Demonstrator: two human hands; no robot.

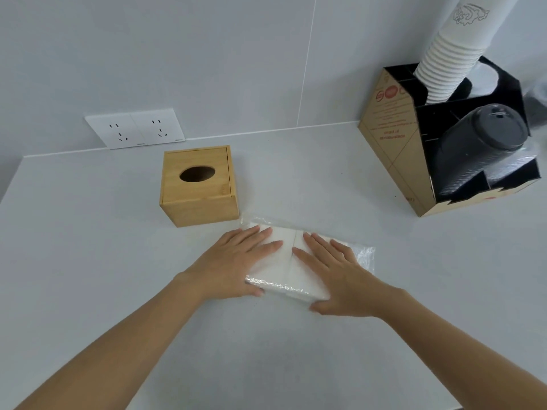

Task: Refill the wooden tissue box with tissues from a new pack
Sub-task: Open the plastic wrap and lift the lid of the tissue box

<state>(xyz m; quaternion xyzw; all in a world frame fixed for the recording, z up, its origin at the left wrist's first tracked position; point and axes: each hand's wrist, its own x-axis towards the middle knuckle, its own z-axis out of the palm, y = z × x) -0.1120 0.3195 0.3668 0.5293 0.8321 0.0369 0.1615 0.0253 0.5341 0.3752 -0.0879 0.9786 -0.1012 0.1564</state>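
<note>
Beneath both flat hands, left hand (236, 261) and right hand (340, 276), lies a plastic-wrapped white tissue pack (285, 261).

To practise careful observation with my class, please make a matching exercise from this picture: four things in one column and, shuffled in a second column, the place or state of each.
1 wooden tissue box
2 tissue pack
3 white paper cups
4 wall socket

A flat under the left hand and right hand
B stacked in the cardboard organiser
C lid shut, oval opening dark
D on the wall behind the box

Pairs: 1-C, 2-A, 3-B, 4-D
</note>
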